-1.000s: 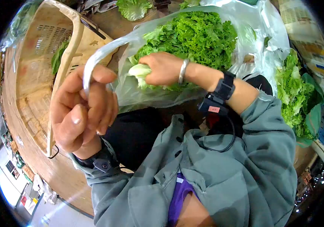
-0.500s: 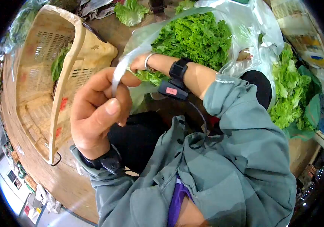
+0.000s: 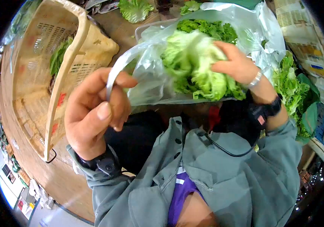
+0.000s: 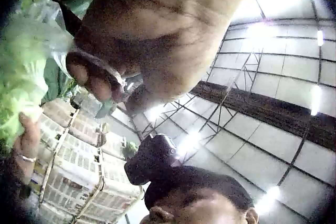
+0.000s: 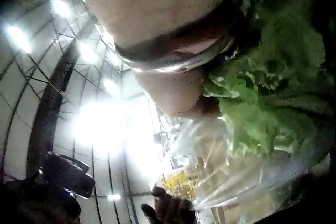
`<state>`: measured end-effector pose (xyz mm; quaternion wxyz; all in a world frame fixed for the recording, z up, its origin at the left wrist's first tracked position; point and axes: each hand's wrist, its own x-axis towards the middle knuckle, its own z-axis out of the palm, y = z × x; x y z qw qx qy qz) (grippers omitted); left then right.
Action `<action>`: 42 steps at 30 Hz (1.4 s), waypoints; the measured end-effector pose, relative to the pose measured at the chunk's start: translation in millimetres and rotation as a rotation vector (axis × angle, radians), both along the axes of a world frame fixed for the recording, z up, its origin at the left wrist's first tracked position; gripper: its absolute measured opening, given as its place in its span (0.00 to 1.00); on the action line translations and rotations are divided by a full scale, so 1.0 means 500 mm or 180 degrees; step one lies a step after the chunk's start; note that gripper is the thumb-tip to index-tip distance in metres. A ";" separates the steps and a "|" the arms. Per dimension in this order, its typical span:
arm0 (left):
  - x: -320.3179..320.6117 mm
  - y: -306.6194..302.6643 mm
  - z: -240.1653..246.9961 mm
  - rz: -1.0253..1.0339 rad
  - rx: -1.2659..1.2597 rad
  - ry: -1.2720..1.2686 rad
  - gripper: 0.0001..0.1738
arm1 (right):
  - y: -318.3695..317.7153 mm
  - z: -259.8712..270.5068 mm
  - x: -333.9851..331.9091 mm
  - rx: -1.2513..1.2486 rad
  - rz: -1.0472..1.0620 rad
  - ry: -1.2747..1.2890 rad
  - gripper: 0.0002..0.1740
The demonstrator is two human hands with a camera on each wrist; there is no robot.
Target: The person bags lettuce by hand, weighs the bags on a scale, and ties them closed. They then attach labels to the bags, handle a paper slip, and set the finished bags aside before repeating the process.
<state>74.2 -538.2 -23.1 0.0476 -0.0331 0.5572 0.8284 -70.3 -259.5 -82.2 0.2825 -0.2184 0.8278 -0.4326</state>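
Since the frame half a second earlier, the right hand [image 3: 238, 65] had swung from the left side of the plastic bag [image 3: 150, 81] toward its right side, carrying a pale green lettuce head [image 3: 198, 62] with it. Fingers and thumb were gripping that lettuce at its right side, just above the bag's mouth, with its leaves blurred by motion in the head view. Whether any of its leaves touched the darker curly greens [image 3: 207, 26] lying in the bag could not be told. Meanwhile the left hand [image 3: 95, 109] had stayed to the left of the bag, its fingers curled round the bag's drawn-up edge [image 3: 122, 62], which stretched as a whitish band from the bag into the grasp. Beside that hand, the yellowish perforated crate [image 3: 37, 72] stood tilted on the wooden surface [image 3: 69, 178], with some green leaves [image 3: 59, 56] inside. More lettuce [image 3: 288, 83] lay to the bag's right, and a loose leaf cluster [image 3: 134, 10] rested beyond its far left corner.
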 end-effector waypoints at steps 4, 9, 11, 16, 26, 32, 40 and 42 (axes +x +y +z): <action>0.009 0.007 0.000 -0.0043 0.0434 0.0298 0.33 | 0.112 0.081 0.003 -0.1523 -0.1151 -0.0708 0.26; -0.024 0.007 0.003 -0.1726 0.1103 0.0682 0.47 | 0.346 0.162 -0.004 -0.2397 -0.2620 0.0160 0.19; -0.033 0.013 -0.001 -0.1820 0.0981 0.0868 0.50 | 0.493 0.198 -0.023 -0.2025 -0.3950 0.0993 0.15; -0.035 0.010 -0.006 -0.1686 0.1119 0.0638 0.49 | 0.911 0.222 -0.108 0.1961 -0.1931 0.2933 0.15; -0.064 0.022 0.000 -0.2907 0.0801 0.0930 0.46 | 0.255 0.074 -0.048 0.1985 -0.0557 0.2215 0.13; -0.022 0.047 0.026 -0.2843 -0.0174 0.1091 0.37 | -0.170 0.170 -0.108 0.0385 0.1680 0.3326 0.08; 0.091 -0.010 0.005 -0.1548 -0.0579 -0.0456 0.31 | -0.637 -0.381 -0.393 0.2066 0.1932 0.2196 0.16; 0.116 -0.023 0.012 -0.1327 -0.0435 -0.0786 0.32 | -0.657 -0.420 -0.377 0.2693 0.1891 0.1928 0.17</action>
